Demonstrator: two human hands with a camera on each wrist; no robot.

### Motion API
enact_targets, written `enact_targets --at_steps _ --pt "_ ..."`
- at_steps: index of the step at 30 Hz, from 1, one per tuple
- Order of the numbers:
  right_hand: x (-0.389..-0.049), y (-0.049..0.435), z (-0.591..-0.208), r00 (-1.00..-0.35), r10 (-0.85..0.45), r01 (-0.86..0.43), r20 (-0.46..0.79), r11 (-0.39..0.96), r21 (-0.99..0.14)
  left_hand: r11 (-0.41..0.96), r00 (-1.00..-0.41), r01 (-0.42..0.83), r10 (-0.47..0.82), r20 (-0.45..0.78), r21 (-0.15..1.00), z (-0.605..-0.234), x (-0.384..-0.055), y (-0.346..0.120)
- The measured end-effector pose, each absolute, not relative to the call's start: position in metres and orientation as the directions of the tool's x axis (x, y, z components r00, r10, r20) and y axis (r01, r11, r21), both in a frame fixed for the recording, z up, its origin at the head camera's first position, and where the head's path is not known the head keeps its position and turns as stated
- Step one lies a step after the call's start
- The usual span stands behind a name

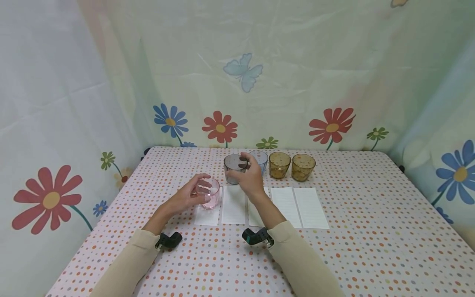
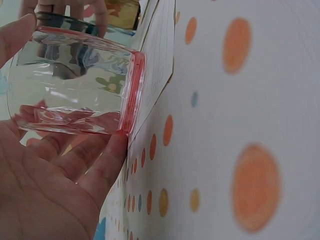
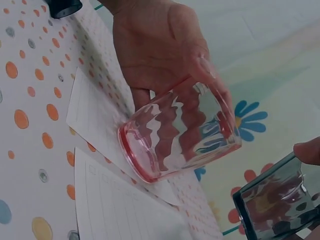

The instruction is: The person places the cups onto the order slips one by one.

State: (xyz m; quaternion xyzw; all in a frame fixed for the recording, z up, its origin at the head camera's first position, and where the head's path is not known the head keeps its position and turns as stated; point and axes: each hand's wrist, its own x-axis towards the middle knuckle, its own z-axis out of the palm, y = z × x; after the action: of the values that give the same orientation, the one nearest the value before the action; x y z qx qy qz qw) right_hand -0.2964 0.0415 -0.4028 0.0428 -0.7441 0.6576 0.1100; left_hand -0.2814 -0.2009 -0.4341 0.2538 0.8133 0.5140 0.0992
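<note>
My left hand curls round a clear pink glass, fingers on its far side and thumb on the near side. The glass is upright at the far part of the leftmost white paper slip; in the left wrist view its base is at or very close to the paper. With thumb and fingers my right hand grips a grey glass behind the second slip. Whether the grey glass touches the table cannot be told. A pale blue glass is partly hidden behind the right hand.
Two amber glasses stand right of the blue one, along the table's back. More white slips lie in a row before them. A dotted cloth covers the table, and a flowered curtain hangs behind.
</note>
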Motion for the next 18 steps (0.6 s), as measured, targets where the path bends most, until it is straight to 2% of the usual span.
enact_targets --at_steps 4,18 --pt "-0.295 0.046 -0.399 -0.977 0.086 -0.184 0.193 0.099 -0.978 0.345 -0.854 0.308 0.511 0.098 0.886 -0.433 -0.281 -0.200" --pt "-0.292 0.055 -0.398 -0.987 0.019 -0.156 0.160 0.144 -0.977 0.357 -0.855 0.320 0.507 0.106 0.878 -0.434 -0.280 -0.200"
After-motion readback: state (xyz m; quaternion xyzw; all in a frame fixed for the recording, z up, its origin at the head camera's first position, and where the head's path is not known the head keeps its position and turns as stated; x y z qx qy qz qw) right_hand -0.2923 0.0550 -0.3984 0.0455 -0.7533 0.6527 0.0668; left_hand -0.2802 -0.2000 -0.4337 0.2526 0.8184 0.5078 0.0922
